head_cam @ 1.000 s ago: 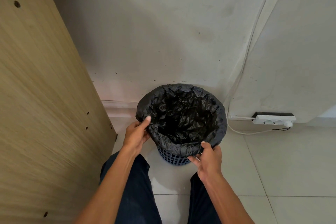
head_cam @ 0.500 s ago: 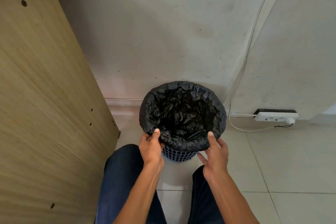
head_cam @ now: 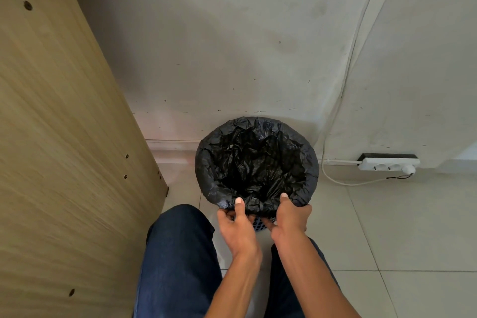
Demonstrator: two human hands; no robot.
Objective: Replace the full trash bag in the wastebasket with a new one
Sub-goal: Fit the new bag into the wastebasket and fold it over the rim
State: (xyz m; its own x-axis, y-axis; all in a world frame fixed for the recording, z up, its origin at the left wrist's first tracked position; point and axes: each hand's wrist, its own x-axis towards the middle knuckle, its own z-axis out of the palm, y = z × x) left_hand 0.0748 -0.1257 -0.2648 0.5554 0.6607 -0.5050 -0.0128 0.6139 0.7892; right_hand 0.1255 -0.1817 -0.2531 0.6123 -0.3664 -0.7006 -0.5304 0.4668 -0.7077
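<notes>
Both hands slid together along near rim. left hand (head_cam: 238, 224) and right hand (head_cam: 293, 217) pinched black trash bag (head_cam: 255, 162) cuff folded over blue wastebasket (head_cam: 259, 223), directly ahead, equally close, opening upward.

A single head-worn camera looks steeply down and forward from close above the bin (head_cam: 258, 224), which sits low of centre, wall (head_cam: 232, 46) far, panel (head_cam: 59, 137) left.

Wastebasket (head_cam: 258, 223) w/ bag (head_cam: 255, 162) stands against wall (head_cam: 232, 46), cabinet panel (head_cam: 64, 137) left, power strip (head_cam: 388, 162) right.
</notes>
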